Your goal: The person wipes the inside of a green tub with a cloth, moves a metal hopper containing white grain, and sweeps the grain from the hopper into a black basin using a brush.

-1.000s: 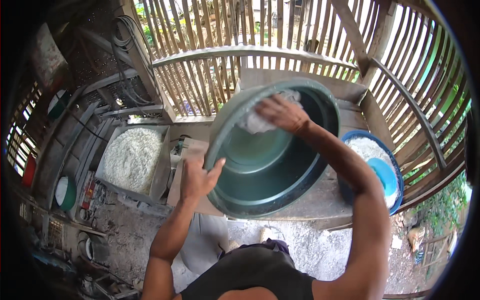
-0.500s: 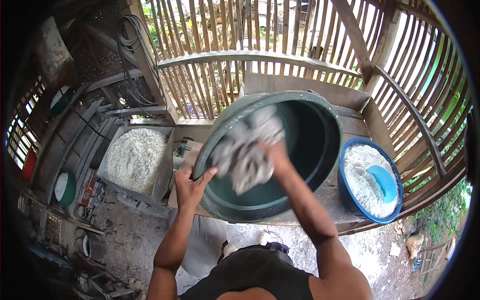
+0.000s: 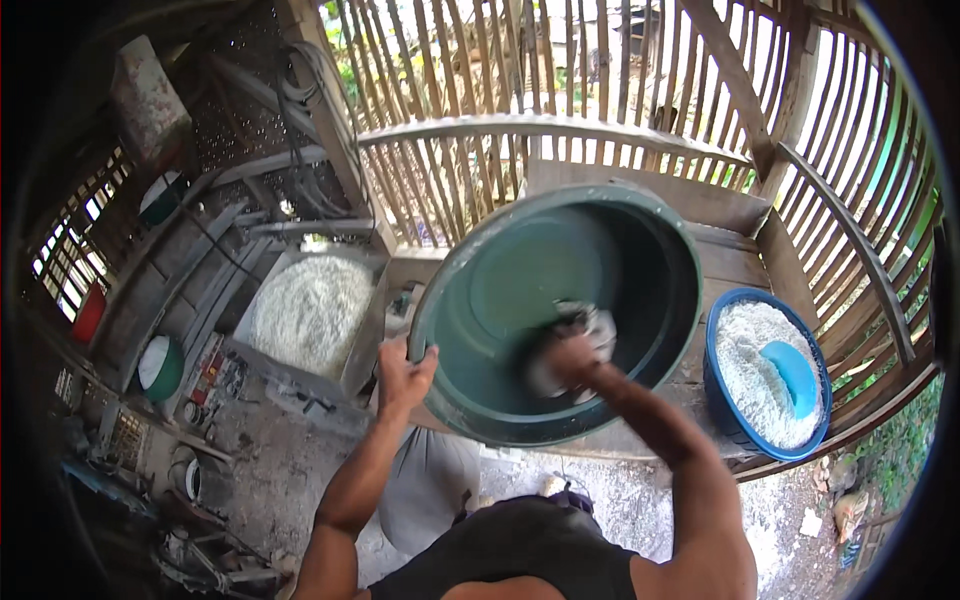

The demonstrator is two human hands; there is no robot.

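Observation:
A large dark green basin (image 3: 560,260) stands tilted toward me on a wooden bench, its inside facing me. My left hand (image 3: 405,374) grips its left rim, thumb over the edge. Down inside the basin, my right hand (image 3: 572,358) is closed on a crumpled grey-and-white cloth (image 3: 600,335), pressed against the lower inner wall. Motion blurs part of the cloth, and its lower side is hidden under the hand.
Right of the basin, a blue tub (image 3: 716,385) holds white grated material with a light-blue scoop (image 3: 790,378) in it. On the left a square bin (image 3: 358,368) holds more of it. Wooden slats (image 3: 560,130) close off the back. A grey sack-like thing (image 3: 430,490) is below.
My right hand has carried the cloth from near the left rim down and right into the basin. The left hand stays on the rim. The whole view has shifted slightly.

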